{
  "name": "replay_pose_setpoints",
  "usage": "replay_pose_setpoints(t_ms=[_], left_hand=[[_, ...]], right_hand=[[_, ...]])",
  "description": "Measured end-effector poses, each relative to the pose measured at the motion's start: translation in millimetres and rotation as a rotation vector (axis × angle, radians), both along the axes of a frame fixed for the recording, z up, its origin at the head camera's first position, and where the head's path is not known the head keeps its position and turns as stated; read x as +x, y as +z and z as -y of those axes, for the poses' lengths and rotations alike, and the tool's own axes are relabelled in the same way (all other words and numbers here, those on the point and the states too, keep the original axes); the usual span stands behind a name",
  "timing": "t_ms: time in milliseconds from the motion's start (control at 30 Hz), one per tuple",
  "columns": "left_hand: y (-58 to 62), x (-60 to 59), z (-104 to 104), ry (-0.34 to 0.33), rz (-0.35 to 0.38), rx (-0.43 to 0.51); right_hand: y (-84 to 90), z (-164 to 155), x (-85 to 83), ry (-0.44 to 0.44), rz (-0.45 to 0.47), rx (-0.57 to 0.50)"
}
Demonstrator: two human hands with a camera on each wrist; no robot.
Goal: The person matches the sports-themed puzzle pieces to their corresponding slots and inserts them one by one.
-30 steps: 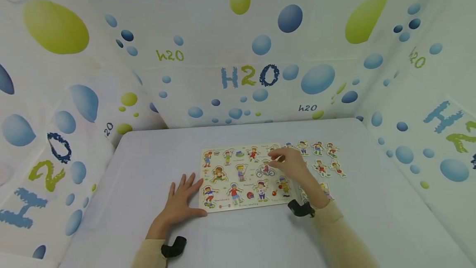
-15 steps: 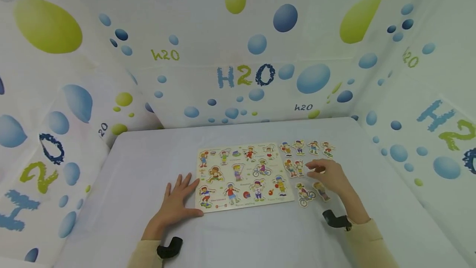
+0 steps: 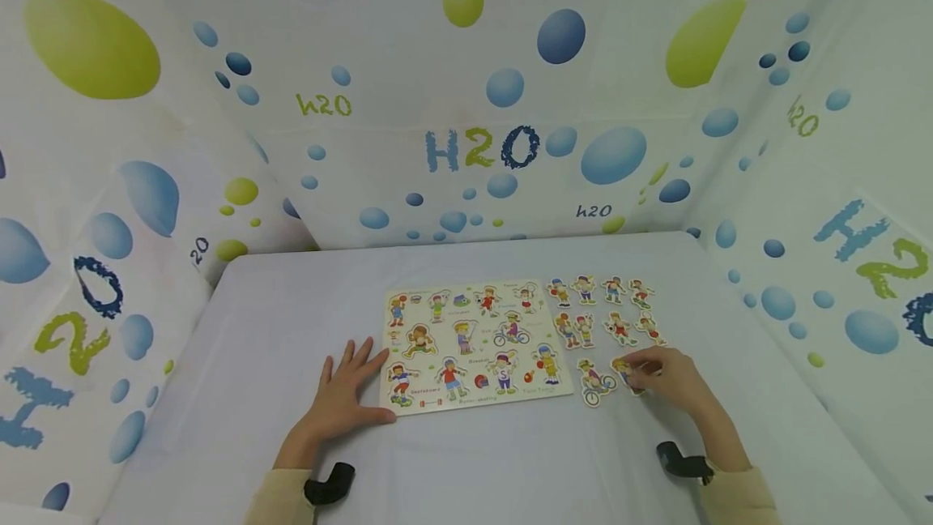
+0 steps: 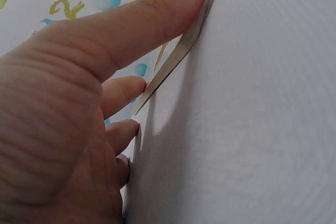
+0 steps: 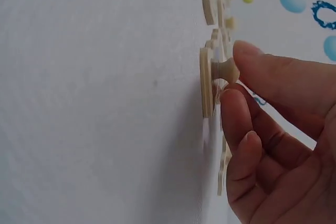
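Right hand, grip pinched on knob, puzzle piece just beneath fingertips, left hand splayed against puzzle board

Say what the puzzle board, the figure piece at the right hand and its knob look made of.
Puzzle board: probably wood, with a printed face and a bare tan edge.
Figure piece: likely plywood, printed on top; its bare cut edge shows pale and darker bands.
Knob: seemingly smooth, unpainted wood, going by its pale tan, though colour alone doesn't settle it.
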State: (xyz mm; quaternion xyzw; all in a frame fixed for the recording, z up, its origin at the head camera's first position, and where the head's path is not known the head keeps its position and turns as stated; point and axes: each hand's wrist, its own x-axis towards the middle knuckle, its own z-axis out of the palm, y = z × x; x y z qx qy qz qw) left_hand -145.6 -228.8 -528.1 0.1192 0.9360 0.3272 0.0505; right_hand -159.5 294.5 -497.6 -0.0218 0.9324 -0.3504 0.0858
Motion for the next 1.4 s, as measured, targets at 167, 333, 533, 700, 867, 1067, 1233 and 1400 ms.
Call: replay_pose_setpoints(t_ms=[167, 333, 533, 700, 867, 1067, 1233, 1400], left_hand=[[1.1, 0.7, 0.1, 0.005, 0.006, 0.008], [1.3, 0.6, 0.3, 0.009, 0.018, 0.001], [1.2, 0.2, 1.1, 0.009, 0.001, -0.007], [1.1, 0.0, 1.2, 0.009, -0.006, -0.003], [-0.1, -0.2, 1.6, 0.007, -0.009, -0.002], [-1.7, -0.8, 2.0, 0.010, 0.000, -0.009], [-1.3, 0.1, 1.8, 0.009, 0.002, -0.001], [0.7, 1.2, 0.9, 0.003, 0.008, 0.004]], right_hand=[[-5.3, -0.7, -0.5, 0.010, -0.027, -0.005], [-6.9, 0.0, -1.1, 0.023, -0.055, 0.000], [-9.3, -0.4, -4.4, 0.019, -0.059, 0.001], [-10.7, -0.7, -5.3, 0.023, -0.055, 0.009], [-9.1, 0.3, -5.3, 0.024, -0.056, 0.010], [-7.9, 2.1, -5.0, 0.015, -0.041, 0.030], [-7.2, 0.9, -3.8, 0.009, -0.033, 0.045], [-2.1, -1.9, -1.8, -0.014, -0.018, 0.057]])
